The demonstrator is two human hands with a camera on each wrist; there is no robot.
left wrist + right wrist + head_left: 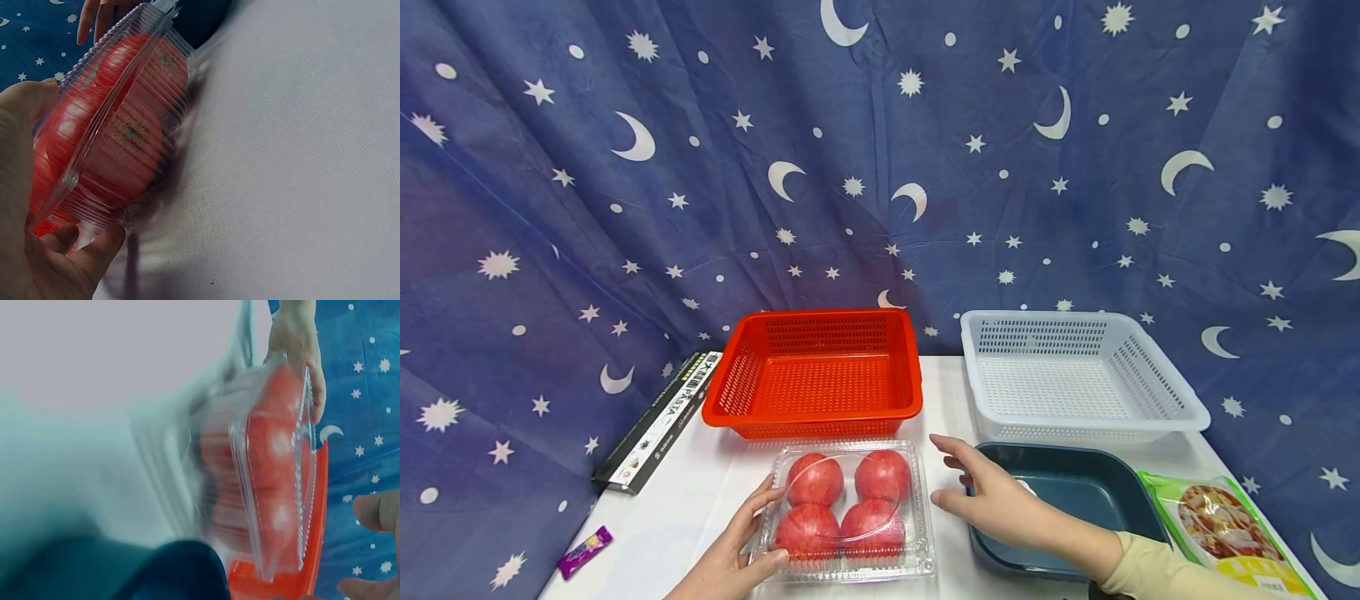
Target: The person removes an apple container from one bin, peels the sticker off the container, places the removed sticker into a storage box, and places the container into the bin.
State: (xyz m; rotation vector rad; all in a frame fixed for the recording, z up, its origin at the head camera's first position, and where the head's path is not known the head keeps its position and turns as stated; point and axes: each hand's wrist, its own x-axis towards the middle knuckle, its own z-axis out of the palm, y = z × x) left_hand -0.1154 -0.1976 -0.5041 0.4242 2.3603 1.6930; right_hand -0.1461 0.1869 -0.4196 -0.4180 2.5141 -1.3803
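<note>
Okay, quick pass from my end: the clear clamshell (922, 533) of red apples (808, 531) sits at the white table's (662, 517) near side, just in front of the red basket (812, 417). Can't tell if its base fully touches down. The left hand (733, 542) grips its left side, thumb and fingers curled round the edge. The right hand (992, 500) has its fingers spread, holds nothing, and is over the teal basin's (1075, 467) left rim, apart from the box.

Risks I'd flag: one-sided grip, so lifting now could tip the box and roll the apples to the right; thin plastic may flex under the squeeze and pop the lid, whose catch I can't confirm. The right wrist could also knock that basin.

Counts: apples four, clamshell one, red basket one, white basket (1086, 421) one, basin one, pasta carton (662, 421) one, purple wrapped candy (585, 552) one, green food bag (1225, 533) one, hands two. Small white patch in the basin, mostly hidden; I can't identify it.
</note>
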